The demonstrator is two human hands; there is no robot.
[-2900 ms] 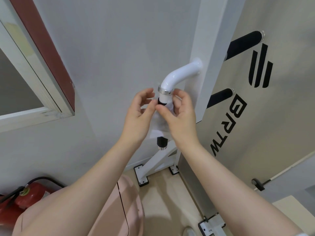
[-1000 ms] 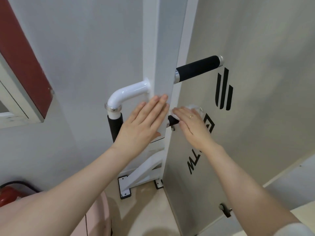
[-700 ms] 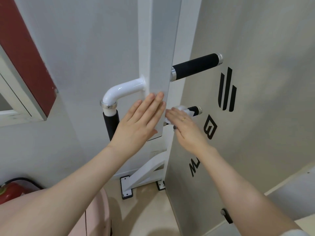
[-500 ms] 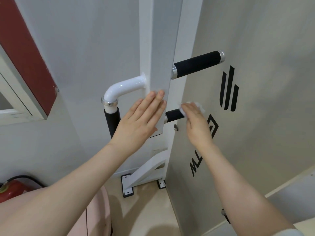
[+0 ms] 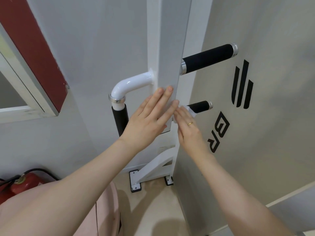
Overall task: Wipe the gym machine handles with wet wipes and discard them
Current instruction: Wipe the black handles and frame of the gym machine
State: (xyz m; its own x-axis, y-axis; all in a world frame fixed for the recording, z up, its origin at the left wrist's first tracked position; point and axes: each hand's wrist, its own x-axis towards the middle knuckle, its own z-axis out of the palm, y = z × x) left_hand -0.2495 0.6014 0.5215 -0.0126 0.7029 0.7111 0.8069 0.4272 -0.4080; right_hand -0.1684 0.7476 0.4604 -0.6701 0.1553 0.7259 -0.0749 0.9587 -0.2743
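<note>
Your right hand (image 5: 188, 129) clamps the crumpled white wet wipe (image 5: 188, 111) around the inner end of the short black foam handle (image 5: 199, 106). Your left hand (image 5: 150, 119) lies flat, fingers together, on the white steel upright (image 5: 167, 48). Keep bracing there, and stroke outward toward the chrome end cap (image 5: 210, 105), rotating your grip.

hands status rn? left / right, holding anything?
Left hand: open, flat against the white upright post, holding nothing.
Right hand: closed on a white wet wipe at the inner end of the lower black handle.
</note>
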